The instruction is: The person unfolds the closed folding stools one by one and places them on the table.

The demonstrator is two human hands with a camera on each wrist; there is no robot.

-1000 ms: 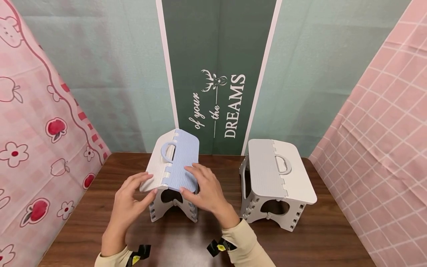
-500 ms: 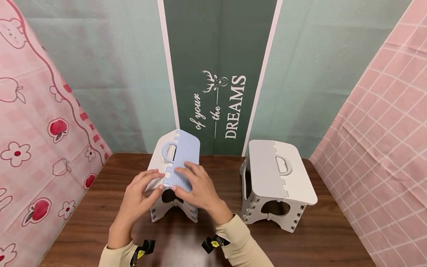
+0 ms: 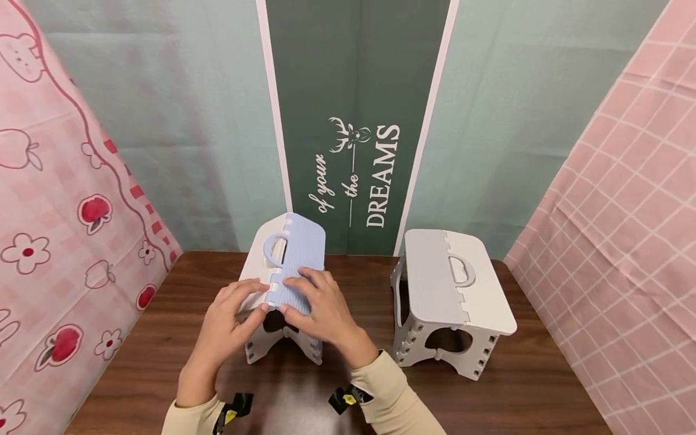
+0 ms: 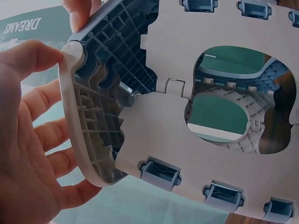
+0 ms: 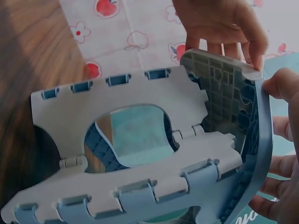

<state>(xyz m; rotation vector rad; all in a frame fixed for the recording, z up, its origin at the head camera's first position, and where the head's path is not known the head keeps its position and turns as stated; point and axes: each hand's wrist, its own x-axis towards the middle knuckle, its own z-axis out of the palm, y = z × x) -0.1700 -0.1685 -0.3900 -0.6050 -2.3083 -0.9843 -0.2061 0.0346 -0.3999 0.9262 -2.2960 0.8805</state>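
A folding step stool (image 3: 307, 238) stands at the left of the table, its white and light blue seat halves sloping down from a raised ridge like a roof. Its legs (image 4: 154, 128) are partly folded, and the ribbed undersides of the seat show in both wrist views. My left hand (image 3: 222, 320) lies on the white half, fingers spread and thumb at the near end of the ridge. On the blue half rests my right hand (image 3: 321, 311), fingers loosely bent and thumb close to the left one. The blue carry handle (image 3: 274, 249) sticks up behind the hands.
To the right stands a second folding stool (image 3: 435, 284), grey and white, with a flat seat. The brown wooden table (image 3: 544, 386) is bordered by pink cloths (image 3: 625, 199) at the sides and a green curtain (image 3: 489, 121) behind.
Both hands have moved inward from the seat's outer edges to its ridge, and have hardly shifted in the last half second. The stools stay where they were.
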